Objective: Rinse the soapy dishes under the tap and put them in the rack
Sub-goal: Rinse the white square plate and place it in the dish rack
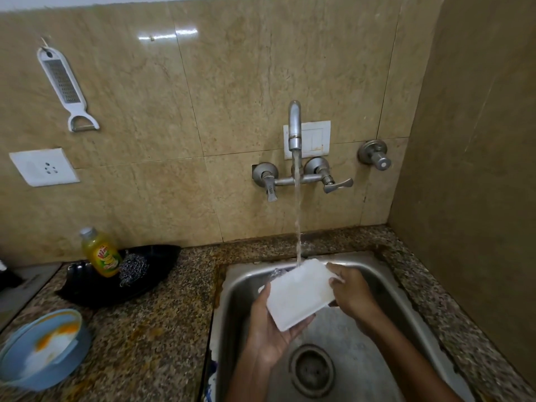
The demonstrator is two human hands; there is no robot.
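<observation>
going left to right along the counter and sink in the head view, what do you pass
blue bowl → yellow dish soap bottle → steel scrubber → left hand → white container → right hand

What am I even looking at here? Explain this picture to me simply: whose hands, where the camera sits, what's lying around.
There is no machine here. The single picture comes from a camera worn on a person's head, looking down at their own hands over a steel sink. The left hand and right hand both hold a white rectangular container under water running from the wall tap. On the stone counter to the left sit a black tray with a yellow soap bottle and a steel scrubber, and nearer, a dirty blue bowl. A grater hangs on the wall. No rack is visible.
</observation>
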